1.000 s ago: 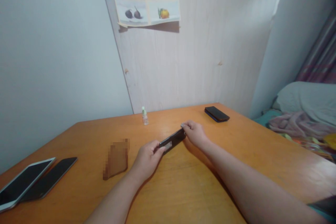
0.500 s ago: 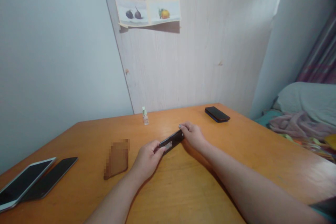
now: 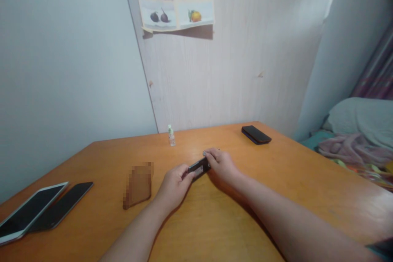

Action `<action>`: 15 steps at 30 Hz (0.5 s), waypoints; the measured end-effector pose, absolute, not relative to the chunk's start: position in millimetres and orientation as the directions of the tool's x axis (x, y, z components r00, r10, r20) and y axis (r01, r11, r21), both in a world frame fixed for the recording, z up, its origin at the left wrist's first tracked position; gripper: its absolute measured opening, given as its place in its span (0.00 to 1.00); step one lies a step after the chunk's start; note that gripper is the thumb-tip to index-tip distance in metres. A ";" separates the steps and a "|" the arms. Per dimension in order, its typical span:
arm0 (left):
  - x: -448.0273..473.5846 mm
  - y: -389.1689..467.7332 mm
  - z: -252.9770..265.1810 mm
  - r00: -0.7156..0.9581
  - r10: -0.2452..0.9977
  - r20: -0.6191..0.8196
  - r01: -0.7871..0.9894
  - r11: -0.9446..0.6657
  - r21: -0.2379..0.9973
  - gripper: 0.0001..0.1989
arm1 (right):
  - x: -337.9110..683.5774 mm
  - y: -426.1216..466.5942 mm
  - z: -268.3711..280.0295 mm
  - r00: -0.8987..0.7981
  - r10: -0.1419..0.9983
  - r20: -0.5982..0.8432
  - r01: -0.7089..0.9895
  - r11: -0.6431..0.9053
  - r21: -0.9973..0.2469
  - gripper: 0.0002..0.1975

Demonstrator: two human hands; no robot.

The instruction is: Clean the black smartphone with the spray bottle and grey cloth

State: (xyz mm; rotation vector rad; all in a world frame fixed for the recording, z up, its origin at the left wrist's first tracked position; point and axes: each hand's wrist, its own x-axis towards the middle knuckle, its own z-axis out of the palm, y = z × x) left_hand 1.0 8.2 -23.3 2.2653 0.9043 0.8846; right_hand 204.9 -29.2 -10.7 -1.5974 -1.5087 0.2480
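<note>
A slim black phone (image 3: 199, 168), with a pale patch on its face, is held tilted just above the table between both hands. My left hand (image 3: 175, 186) is closed on its near left end, thumb along the lower edge. Around the far right end, my right hand (image 3: 222, 166) is closed and hides that end. A small shiny bit shows at the right fingertips, too small to name. To the left of my left hand lies a brown phone case (image 3: 139, 188), partly pixelated.
On the left, a white tablet (image 3: 32, 211) lies beside a dark flat device (image 3: 63, 206). A small clear bottle (image 3: 171, 137) stands near the back edge of the wooden table (image 3: 215, 229). A dark wallet-like item (image 3: 256, 134) lies at the back right.
My right hand has slid left along the phone, covering more of its far end. My left hand keeps its hold. The whole view has shifted slightly.
</note>
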 end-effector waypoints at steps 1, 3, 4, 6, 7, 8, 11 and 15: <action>1.0 8.0 -23.0 0.561 0.740 0.370 0.389 -0.631 0.671 0.14 | 200.5 -31.3 -11.3 0.196 0.881 0.431 0.698 0.184 -0.692 0.14; 1.2 6.9 -22.0 0.569 0.732 0.374 0.376 -0.636 0.674 0.14 | 188.2 -37.7 -12.5 0.058 0.890 0.453 0.680 0.297 -0.670 0.14; 1.4 6.0 -21.3 0.575 0.724 0.381 0.357 -0.641 0.679 0.13 | 182.4 -41.3 -12.5 -0.014 0.890 0.455 0.665 0.348 -0.661 0.14; 1.8 3.9 -19.9 0.594 0.701 0.395 0.308 -0.652 0.693 0.12 | 175.3 -47.4 -10.8 -0.121 0.892 0.435 0.643 0.404 -0.650 0.14; 2.0 3.0 -19.4 0.602 0.690 0.401 0.287 -0.656 0.698 0.12 | 174.6 -49.5 -9.3 -0.146 0.895 0.421 0.643 0.409 -0.647 0.13; 2.3 2.1 -19.0 0.608 0.683 0.405 0.274 -0.659 0.700 0.12 | 175.6 -50.8 -7.4 -0.156 0.900 0.408 0.650 0.405 -0.643 0.13; 3.1 0.8 -18.7 0.612 0.680 0.404 0.290 -0.668 0.686 0.12 | 183.1 -52.3 -2.3 -0.157 0.919 0.361 0.708 0.360 -0.608 0.11; 3.4 0.8 -19.8 0.608 0.684 0.403 0.355 -0.689 0.632 0.12 | 187.6 -53.2 0.8 -0.137 0.936 0.326 0.795 0.300 -0.527 0.09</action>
